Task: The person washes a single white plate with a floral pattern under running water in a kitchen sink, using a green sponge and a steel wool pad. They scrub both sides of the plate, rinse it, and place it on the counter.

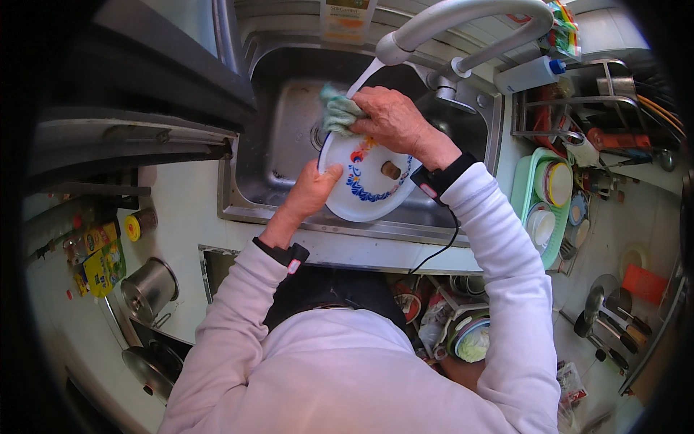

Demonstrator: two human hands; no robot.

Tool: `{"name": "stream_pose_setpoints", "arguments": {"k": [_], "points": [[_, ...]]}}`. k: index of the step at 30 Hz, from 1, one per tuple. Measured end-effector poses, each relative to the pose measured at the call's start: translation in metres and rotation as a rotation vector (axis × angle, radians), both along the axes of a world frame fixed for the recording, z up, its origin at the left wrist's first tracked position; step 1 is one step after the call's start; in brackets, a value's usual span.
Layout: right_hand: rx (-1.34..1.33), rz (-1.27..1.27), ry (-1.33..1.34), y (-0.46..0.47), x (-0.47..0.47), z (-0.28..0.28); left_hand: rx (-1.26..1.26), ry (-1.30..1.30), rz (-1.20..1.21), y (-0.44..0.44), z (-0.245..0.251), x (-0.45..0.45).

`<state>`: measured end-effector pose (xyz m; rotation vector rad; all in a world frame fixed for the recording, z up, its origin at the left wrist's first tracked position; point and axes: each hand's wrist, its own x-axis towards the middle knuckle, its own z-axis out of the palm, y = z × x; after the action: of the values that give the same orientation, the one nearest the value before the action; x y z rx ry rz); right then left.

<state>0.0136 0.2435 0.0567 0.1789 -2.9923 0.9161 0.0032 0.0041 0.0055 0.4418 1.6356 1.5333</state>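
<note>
A white enamel plate [374, 203] with a blue rim and a printed flower pattern is tilted over the stainless steel sink [293, 108]. My left hand [312, 187] grips its left edge, the thumb on the patterned face. In my right hand [393, 119] is a wet green cloth [340, 111], held at the plate's upper left rim. Water runs from the faucet [396, 49] onto the cloth and fingers. A brown patch or object, too unclear to name, shows on the plate's face.
Right of the sink stands a light green dish basket [553, 241] with bowls, near a metal rack [574, 100]. A white bottle with a blue cap [528, 75] lies behind it. On the left are a yellow-lidded jar [140, 224] and a steel pot [149, 290]. A black cable hangs from my right wristband.
</note>
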Motion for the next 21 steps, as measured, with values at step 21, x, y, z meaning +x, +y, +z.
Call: {"name": "stream_pose_setpoints", "arguments": {"k": [21], "points": [[-1.487, -1.064, 0.552, -0.08, 0.085, -0.045, -0.078, -0.464, 0.839, 0.107, -0.055, -0.013]]}}
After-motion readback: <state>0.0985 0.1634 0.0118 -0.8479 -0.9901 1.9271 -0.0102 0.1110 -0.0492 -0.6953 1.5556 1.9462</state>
